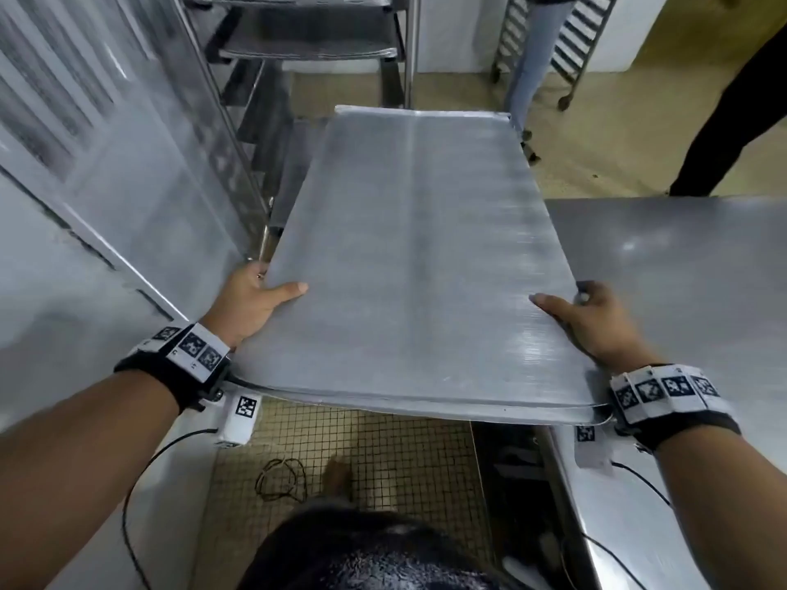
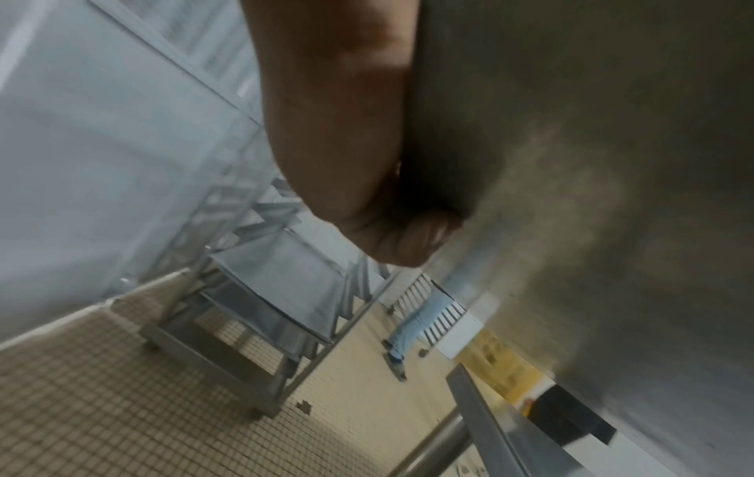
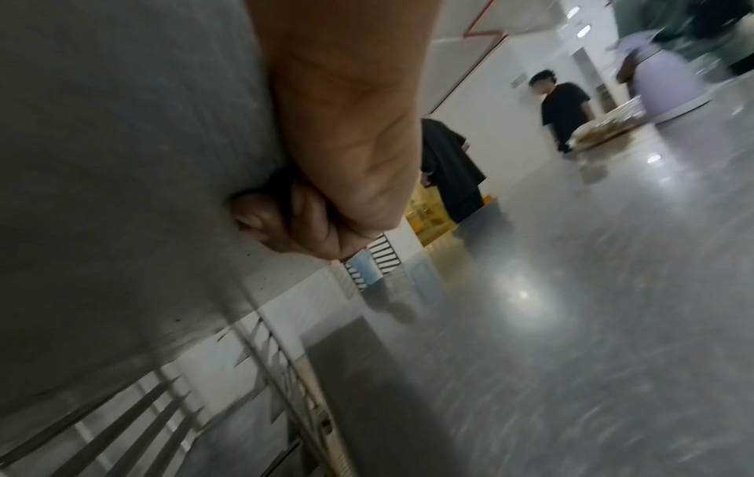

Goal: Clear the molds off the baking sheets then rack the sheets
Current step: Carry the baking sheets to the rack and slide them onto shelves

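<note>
A bare grey baking sheet [image 1: 409, 257] hangs level in the air in front of me, its far end toward the tray rack [image 1: 306, 49]. My left hand [image 1: 255, 300] grips its left long edge, thumb on top and fingers curled underneath. My right hand [image 1: 592, 321] grips the right long edge the same way. In the left wrist view the left hand's fingers [image 2: 400, 238] curl under the sheet's underside [image 2: 571, 161]. The right wrist view shows the right hand's fingers [image 3: 281, 222] hooked under the sheet [image 3: 122, 161]. No molds are in view.
The rack ahead holds dark trays [image 1: 298, 19] on its slides. A steel table [image 1: 681, 291] stands at my right, a steel cabinet front [image 1: 85, 206] at my left. Two people's legs [image 1: 532, 57] stand beyond, next to a second rack [image 1: 570, 31]. Tiled floor [image 1: 362, 453] lies below.
</note>
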Demonstrator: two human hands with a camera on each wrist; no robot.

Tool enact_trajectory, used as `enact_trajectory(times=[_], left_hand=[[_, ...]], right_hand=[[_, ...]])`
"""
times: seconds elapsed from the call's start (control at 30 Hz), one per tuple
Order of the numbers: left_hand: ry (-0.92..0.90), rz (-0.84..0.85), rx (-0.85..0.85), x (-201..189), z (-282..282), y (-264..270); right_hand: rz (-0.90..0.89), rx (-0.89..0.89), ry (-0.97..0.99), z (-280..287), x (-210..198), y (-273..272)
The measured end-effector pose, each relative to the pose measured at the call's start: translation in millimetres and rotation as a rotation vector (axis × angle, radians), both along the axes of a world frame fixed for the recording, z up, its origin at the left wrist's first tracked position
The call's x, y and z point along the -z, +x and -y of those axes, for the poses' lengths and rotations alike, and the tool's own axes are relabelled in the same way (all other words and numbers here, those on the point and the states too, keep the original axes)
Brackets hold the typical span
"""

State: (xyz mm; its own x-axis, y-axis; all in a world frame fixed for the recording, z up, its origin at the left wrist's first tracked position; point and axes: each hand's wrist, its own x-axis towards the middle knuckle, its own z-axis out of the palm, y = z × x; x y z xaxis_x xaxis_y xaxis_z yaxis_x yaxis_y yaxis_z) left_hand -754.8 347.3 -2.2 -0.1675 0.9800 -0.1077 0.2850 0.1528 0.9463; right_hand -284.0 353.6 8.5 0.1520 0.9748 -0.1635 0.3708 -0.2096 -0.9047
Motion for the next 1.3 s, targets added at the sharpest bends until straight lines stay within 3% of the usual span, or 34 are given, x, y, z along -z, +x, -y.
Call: enact_trajectory(times=[0.23, 0.47, 0.8, 1.03, 1.3], left_hand=[[-0.002, -0.117, -0.14, -3, 49, -56], [0.015, -0.208, -0.229, -3, 56, -102], [0.035, -0.236, -0.22, -6, 11, -139], [0.017, -0.117, -0.209, -9, -29, -155], [0.013, -0.137, -0.19, -6, -71, -175]], right_hand=[[0.002, -0.141, 0.004, -26, 8, -56], [-0.018, -0.262, 0.027, -55, 0, -105], [-0.029, -0.254, 0.019, -103, 4, -137], [0.057, -0.211, 0.043, -127, -2, -158], [0.099, -0.187, 0.026, -161, -3, -178]])
